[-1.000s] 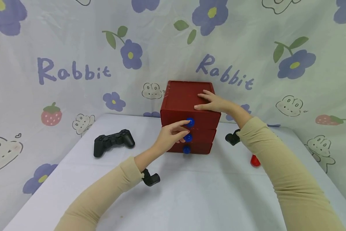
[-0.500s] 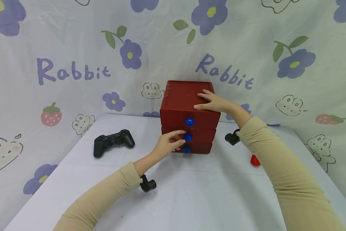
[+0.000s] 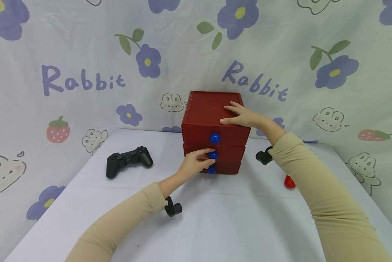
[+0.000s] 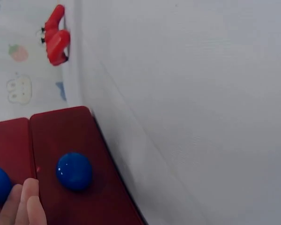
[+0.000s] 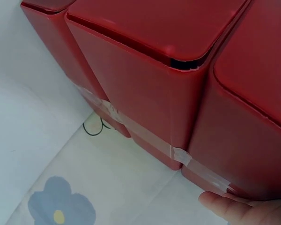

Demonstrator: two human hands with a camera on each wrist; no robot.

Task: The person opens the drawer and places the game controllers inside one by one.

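Observation:
A red cabinet (image 3: 209, 107) of three stacked drawers, each with a round blue knob, stands at the back of the table. My left hand (image 3: 196, 162) reaches to its middle drawer, thumb and index finger pinching the middle knob (image 3: 213, 155). In the left wrist view the fingers (image 4: 32, 187) lie right at that knob, beside the bottom drawer's knob (image 4: 74, 171). The top knob (image 3: 215, 138) is untouched. My right hand (image 3: 243, 115) rests spread on the cabinet's top, near the right front corner. The right wrist view shows the cabinet's taped side (image 5: 140, 93).
A black game controller (image 3: 129, 161) lies on the table left of the cabinet. At the right, a red game controller (image 4: 57, 40) sits near the table edge, mostly hidden by my right sleeve in the head view. A patterned curtain (image 3: 169, 47) hangs close behind.
My left hand has come down from the top knob to the middle one, and its fingers have closed in on it. The right hand has stayed on the cabinet's top.

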